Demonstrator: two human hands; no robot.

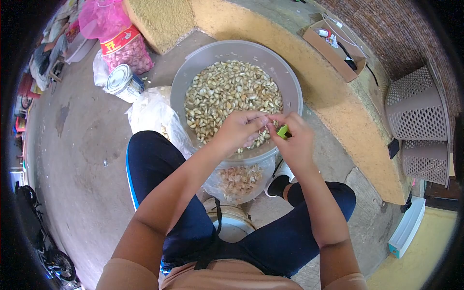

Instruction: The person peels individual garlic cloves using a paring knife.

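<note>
A large grey tub (295,82) holds a heap of garlic cloves (232,92), many pale and some with brownish skin. Over its near rim, my left hand (241,128) pinches what looks like a garlic clove, mostly covered by the fingertips. My right hand (297,142) meets it there, fingers curled round a small tool with a bright green handle (283,131), probably a knife; its blade is hidden. Below the tub, a clear plastic bag (263,181) holds papery garlic skins (239,181).
Left of the tub are a white plastic bag (153,112), a tin can (124,83) and a pink mesh sack (131,55). A raised ledge (333,116) curves along the right, bearing a cardboard box (333,53). Perforated brown baskets (418,108) stand beyond it.
</note>
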